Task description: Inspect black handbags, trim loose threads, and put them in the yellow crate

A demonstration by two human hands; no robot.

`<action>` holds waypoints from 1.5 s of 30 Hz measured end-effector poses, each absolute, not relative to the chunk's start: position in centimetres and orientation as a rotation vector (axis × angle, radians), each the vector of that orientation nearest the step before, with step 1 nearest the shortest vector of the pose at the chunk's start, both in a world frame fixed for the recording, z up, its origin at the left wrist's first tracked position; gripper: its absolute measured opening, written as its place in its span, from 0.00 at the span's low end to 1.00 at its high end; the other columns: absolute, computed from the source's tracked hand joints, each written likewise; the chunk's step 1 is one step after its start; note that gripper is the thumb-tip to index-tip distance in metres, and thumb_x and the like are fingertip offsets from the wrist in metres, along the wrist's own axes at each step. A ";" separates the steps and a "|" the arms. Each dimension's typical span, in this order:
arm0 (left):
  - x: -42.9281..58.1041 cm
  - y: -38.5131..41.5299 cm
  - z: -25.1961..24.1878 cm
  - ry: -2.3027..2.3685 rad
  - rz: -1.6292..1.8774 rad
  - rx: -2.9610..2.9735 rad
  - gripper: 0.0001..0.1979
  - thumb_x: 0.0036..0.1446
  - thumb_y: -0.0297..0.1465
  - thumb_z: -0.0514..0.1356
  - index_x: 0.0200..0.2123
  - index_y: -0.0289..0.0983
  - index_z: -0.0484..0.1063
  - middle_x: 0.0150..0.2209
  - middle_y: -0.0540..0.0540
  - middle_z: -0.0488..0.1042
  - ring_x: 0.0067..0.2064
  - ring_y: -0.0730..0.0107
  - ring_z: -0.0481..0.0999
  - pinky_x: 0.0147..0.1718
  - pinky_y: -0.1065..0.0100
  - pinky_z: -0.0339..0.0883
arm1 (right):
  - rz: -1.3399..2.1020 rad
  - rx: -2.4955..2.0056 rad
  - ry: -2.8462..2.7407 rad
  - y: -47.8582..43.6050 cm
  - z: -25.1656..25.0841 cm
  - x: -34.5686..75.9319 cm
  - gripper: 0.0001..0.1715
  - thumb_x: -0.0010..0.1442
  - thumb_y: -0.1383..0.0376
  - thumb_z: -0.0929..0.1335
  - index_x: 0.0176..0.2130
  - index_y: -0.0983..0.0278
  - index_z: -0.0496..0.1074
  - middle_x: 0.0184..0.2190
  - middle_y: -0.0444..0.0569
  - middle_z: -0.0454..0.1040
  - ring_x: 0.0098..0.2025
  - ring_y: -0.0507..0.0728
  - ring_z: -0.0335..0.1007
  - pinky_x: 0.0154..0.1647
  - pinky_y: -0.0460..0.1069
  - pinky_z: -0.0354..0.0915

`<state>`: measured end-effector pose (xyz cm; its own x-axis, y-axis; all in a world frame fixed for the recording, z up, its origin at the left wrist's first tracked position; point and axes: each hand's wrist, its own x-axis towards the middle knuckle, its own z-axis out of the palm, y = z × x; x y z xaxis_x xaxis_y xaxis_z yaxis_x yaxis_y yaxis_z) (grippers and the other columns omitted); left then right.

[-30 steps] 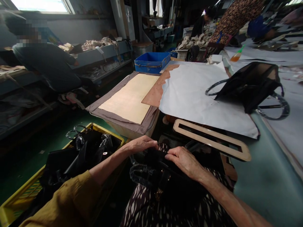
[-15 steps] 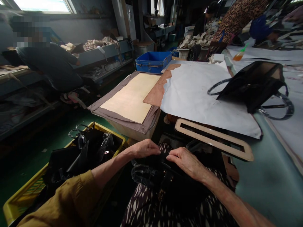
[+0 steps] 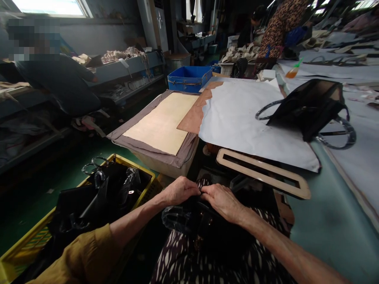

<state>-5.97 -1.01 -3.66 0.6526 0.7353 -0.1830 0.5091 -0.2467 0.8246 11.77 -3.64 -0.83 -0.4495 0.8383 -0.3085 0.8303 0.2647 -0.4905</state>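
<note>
A black handbag [image 3: 225,236] lies across my lap, its handle [image 3: 177,219] wrapped in clear plastic and pointing left. My left hand [image 3: 182,190] pinches the bag's far edge, thumb against fingers. Close beside it, my right hand [image 3: 220,199] grips the same edge, the fingertips of both hands nearly meeting. What exactly lies between the fingertips is too dark to make out. Gold-coloured metal fittings show dimly on the bag's strap. Another black handbag [image 3: 314,106] with wrapped handles rests on the white-covered table to the right.
On my left, a yellow crate [image 3: 152,181] holds several black bags. Ahead are a tub topped by a cream sheet [image 3: 160,122], a blue bin [image 3: 189,79] and a white sheet [image 3: 245,114]. A slotted wooden frame [image 3: 263,173] juts from the table edge. Other people work farther off.
My right hand has shifted left along the bag's edge, closing the gap to my left hand. The view has turned slightly to the right.
</note>
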 end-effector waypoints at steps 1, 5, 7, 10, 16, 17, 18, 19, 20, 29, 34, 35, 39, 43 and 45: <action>-6.1 -1.1 -3.8 0.989 0.295 1.882 0.17 0.56 0.36 0.51 0.27 0.30 0.73 0.21 0.52 0.63 0.25 0.78 0.58 0.25 0.77 0.54 | 0.960 -1.629 -2.477 -3.6 -0.9 11.8 0.14 0.59 0.63 0.60 0.28 0.61 0.71 0.26 0.45 0.74 0.31 0.52 0.69 0.29 0.44 0.53; -6.6 -1.4 -3.6 0.999 0.229 1.767 0.20 0.55 0.40 0.50 0.27 0.30 0.72 0.20 0.53 0.59 0.23 0.78 0.55 0.22 0.76 0.51 | 0.947 -1.626 -2.466 -3.7 -1.3 12.1 0.16 0.59 0.61 0.59 0.27 0.61 0.71 0.26 0.45 0.75 0.31 0.52 0.70 0.30 0.44 0.54; -6.8 -1.4 -3.2 0.976 0.200 1.745 0.18 0.55 0.40 0.51 0.30 0.30 0.72 0.21 0.54 0.60 0.24 0.78 0.55 0.23 0.76 0.51 | 0.916 -1.620 -2.478 -3.8 -1.6 12.2 0.17 0.60 0.60 0.59 0.27 0.61 0.71 0.27 0.45 0.75 0.32 0.53 0.70 0.31 0.45 0.54; -6.8 -1.3 -2.9 0.979 0.187 1.733 0.15 0.54 0.37 0.52 0.31 0.31 0.72 0.22 0.54 0.60 0.24 0.78 0.55 0.23 0.76 0.52 | 0.836 -1.674 -2.517 -4.0 -1.9 12.2 0.18 0.61 0.58 0.58 0.28 0.61 0.71 0.28 0.47 0.76 0.34 0.55 0.71 0.32 0.46 0.54; -5.9 -1.7 -2.7 1.029 0.210 1.756 0.12 0.52 0.34 0.53 0.25 0.31 0.69 0.20 0.54 0.56 0.24 0.78 0.54 0.21 0.76 0.48 | 0.794 -1.688 -2.582 -4.4 -1.4 12.1 0.17 0.62 0.58 0.56 0.37 0.58 0.71 0.33 0.49 0.76 0.37 0.57 0.71 0.33 0.47 0.55; -5.8 -1.8 -2.6 1.036 0.218 1.763 0.12 0.52 0.33 0.52 0.25 0.31 0.69 0.20 0.54 0.56 0.24 0.79 0.54 0.21 0.76 0.48 | 0.806 -1.675 -2.580 -4.4 -1.3 12.1 0.17 0.62 0.58 0.56 0.37 0.58 0.71 0.33 0.49 0.76 0.37 0.57 0.71 0.33 0.47 0.55; -5.7 -2.0 -2.5 1.043 0.230 1.774 0.12 0.53 0.33 0.52 0.24 0.31 0.68 0.20 0.54 0.56 0.24 0.79 0.54 0.22 0.76 0.48 | 0.821 -1.655 -2.578 -4.4 -1.2 12.3 0.17 0.62 0.58 0.56 0.36 0.59 0.71 0.32 0.48 0.76 0.36 0.56 0.71 0.33 0.46 0.55; -5.7 -2.1 -2.4 1.052 0.241 1.786 0.12 0.53 0.33 0.52 0.24 0.31 0.67 0.20 0.54 0.56 0.24 0.79 0.54 0.22 0.76 0.48 | 0.841 -1.635 -2.573 -4.4 -1.2 12.6 0.17 0.62 0.58 0.56 0.34 0.59 0.71 0.32 0.48 0.76 0.36 0.56 0.71 0.33 0.46 0.55; -5.8 -2.2 -2.3 1.062 0.249 1.800 0.12 0.53 0.33 0.52 0.23 0.32 0.66 0.20 0.54 0.55 0.24 0.78 0.54 0.22 0.76 0.48 | 0.859 -1.623 -2.565 -4.4 -1.2 13.1 0.17 0.62 0.59 0.57 0.33 0.59 0.71 0.31 0.48 0.76 0.35 0.55 0.71 0.32 0.46 0.54; -6.3 -2.4 -1.9 1.083 0.215 1.779 0.13 0.54 0.34 0.50 0.22 0.32 0.64 0.21 0.54 0.56 0.25 0.78 0.56 0.24 0.76 0.50 | 1.073 -1.765 -2.408 -5.5 -1.0 19.0 0.17 0.60 0.60 0.58 0.24 0.63 0.66 0.27 0.46 0.71 0.35 0.54 0.67 0.34 0.46 0.56; -5.9 -2.6 -1.6 1.081 0.198 1.816 0.13 0.54 0.35 0.50 0.22 0.33 0.64 0.20 0.54 0.55 0.24 0.78 0.54 0.22 0.76 0.48 | 1.105 -1.893 -2.302 -6.9 -0.7 19.4 0.14 0.60 0.60 0.58 0.29 0.62 0.67 0.33 0.47 0.71 0.38 0.55 0.66 0.36 0.47 0.56; -5.9 -2.8 -1.5 1.098 0.199 1.827 0.13 0.54 0.35 0.50 0.22 0.33 0.63 0.20 0.54 0.55 0.24 0.78 0.54 0.23 0.76 0.49 | 1.125 -1.907 -2.286 -7.0 -0.6 19.5 0.14 0.60 0.60 0.58 0.30 0.62 0.67 0.33 0.47 0.71 0.38 0.55 0.66 0.36 0.46 0.56; -5.8 -3.7 -1.1 1.178 0.212 1.866 0.14 0.56 0.34 0.49 0.21 0.33 0.61 0.20 0.54 0.54 0.24 0.78 0.54 0.24 0.75 0.49 | 1.156 -1.872 -2.240 -7.3 -0.5 19.9 0.14 0.59 0.60 0.58 0.28 0.62 0.66 0.30 0.45 0.70 0.35 0.54 0.66 0.34 0.46 0.56; -5.4 -4.6 -0.5 1.231 0.214 1.929 0.15 0.57 0.34 0.49 0.20 0.33 0.61 0.19 0.54 0.55 0.23 0.78 0.55 0.23 0.75 0.48 | 1.222 -1.804 -2.186 -7.5 -0.4 20.5 0.16 0.59 0.59 0.57 0.26 0.63 0.66 0.25 0.42 0.68 0.31 0.52 0.64 0.31 0.45 0.55; -5.1 -4.9 0.4 1.265 0.215 1.995 0.15 0.57 0.34 0.48 0.21 0.34 0.62 0.19 0.54 0.56 0.23 0.78 0.56 0.23 0.74 0.49 | 1.365 -1.695 -2.149 -7.6 0.1 20.8 0.13 0.58 0.61 0.58 0.29 0.63 0.67 0.26 0.42 0.70 0.31 0.52 0.65 0.31 0.44 0.56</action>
